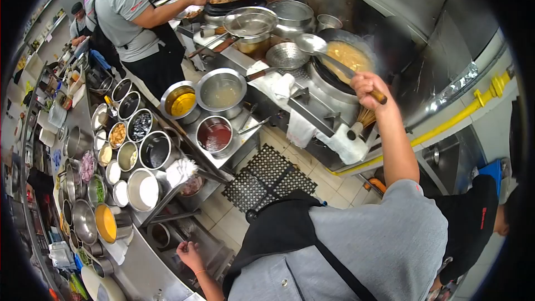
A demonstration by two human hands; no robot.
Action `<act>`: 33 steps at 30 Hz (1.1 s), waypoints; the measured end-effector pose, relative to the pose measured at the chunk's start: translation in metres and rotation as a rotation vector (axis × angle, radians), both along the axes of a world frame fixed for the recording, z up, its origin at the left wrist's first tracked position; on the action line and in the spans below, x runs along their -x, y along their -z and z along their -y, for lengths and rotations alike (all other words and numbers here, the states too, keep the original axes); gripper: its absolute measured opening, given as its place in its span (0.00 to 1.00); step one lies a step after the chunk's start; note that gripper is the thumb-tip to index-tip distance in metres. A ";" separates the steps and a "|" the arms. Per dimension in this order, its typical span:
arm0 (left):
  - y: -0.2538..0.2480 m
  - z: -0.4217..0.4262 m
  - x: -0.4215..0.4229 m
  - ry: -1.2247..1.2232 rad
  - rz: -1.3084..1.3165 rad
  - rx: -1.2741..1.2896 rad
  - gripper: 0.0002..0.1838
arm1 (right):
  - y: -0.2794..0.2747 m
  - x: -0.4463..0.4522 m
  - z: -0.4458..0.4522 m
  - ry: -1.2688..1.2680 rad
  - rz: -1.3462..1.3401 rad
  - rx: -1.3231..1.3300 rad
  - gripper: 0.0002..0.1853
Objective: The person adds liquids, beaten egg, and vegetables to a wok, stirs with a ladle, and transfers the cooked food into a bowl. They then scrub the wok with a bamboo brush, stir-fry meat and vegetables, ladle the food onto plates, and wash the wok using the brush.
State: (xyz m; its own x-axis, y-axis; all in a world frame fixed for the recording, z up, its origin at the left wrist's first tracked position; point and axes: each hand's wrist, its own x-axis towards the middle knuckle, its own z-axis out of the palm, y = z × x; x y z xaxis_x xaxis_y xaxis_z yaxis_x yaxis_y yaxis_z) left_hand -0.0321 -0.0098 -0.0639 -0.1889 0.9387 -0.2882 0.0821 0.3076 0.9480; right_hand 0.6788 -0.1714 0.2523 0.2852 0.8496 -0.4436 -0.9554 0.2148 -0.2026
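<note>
My right hand [370,90] is wrapped round the handle of a steel ladle [311,44], raised over the left side of a wok [341,35]. Yellowish-brown liquid food [350,56] fills the wok's bottom, and steam hangs near it. Low down at the left, my left hand [190,257] hangs beside the edge of the steel counter [146,270]. Its fingers are loosely bent and apart, with nothing visible in them. A bamboo brush [365,118] lies below my right hand. Left of the wok is a perforated strainer [287,56].
Steel pots of sauce, red [214,134] and orange [181,102], stand on a side stand. Several ingredient containers cover the left counter, including a yellow one [106,223]. A co-worker [125,17] cooks farther back; another person [471,228] is at right. A black mat [270,178] covers the floor.
</note>
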 end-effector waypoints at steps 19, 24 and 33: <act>-0.114 0.228 -0.112 0.302 -0.409 0.132 0.22 | 0.209 -0.110 0.124 -0.260 2.655 1.394 0.16; -0.160 0.315 -0.028 0.164 -0.160 0.004 0.18 | 0.111 0.132 0.035 -0.410 2.768 1.304 0.28; -0.251 0.604 0.288 -0.241 0.089 -0.095 0.15 | 0.253 0.645 0.099 -1.711 1.649 -0.117 0.28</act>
